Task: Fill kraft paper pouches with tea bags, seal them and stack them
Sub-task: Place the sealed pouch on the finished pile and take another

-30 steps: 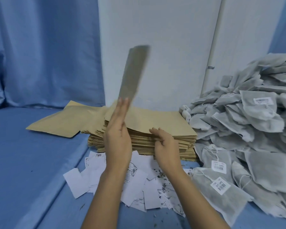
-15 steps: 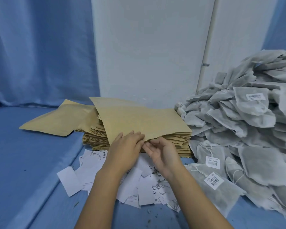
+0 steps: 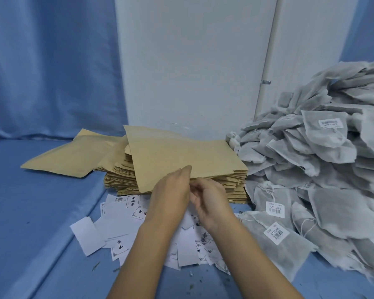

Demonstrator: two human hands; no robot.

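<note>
Head view: the flat tan kraft paper pouch lies tilted on top of the stack of tan kraft paper pouches, its near edge lifted. The left hand grips that edge, fingers curled over it. The right hand is curled just beside it at the same edge; whether it pinches cannot be told. A heap of grey mesh tea bags sits right of the stack. White printed paper slips lie on the blue cloth-covered worktop.
</note>
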